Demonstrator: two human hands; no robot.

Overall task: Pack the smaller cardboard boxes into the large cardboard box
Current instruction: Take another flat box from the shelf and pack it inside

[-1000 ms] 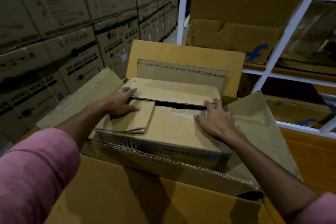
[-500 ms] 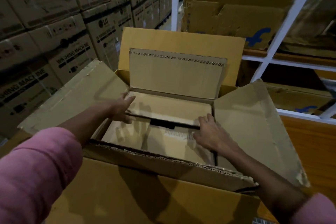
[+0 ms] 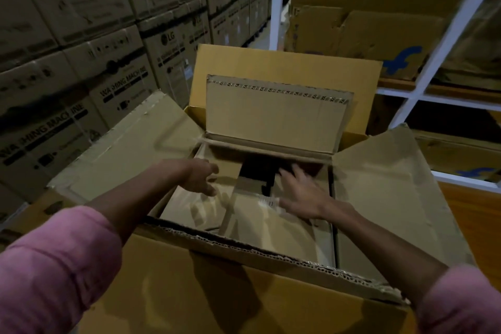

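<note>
The large cardboard box [image 3: 222,279] stands open in front of me, its flaps spread left, right and back. A smaller cardboard box [image 3: 271,225] sits down inside it, its top flaps loose with a dark gap between them and its far flap [image 3: 273,119] standing upright. My left hand [image 3: 199,176] hovers over the small box's left flap, fingers curled and blurred, nothing in it. My right hand [image 3: 301,195] lies spread over the right flap, fingers apart. Both forearms reach over the near wall.
Stacked washing machine cartons [image 3: 89,68] form a wall at the left. A white metal rack [image 3: 433,43] with flattened cardboard stands at the right and back. An orange surface [image 3: 477,214] shows at the far right.
The smaller box has dropped from the rim down into the large box. Both hands loosened from its flaps, and the gap between its top flaps widened.
</note>
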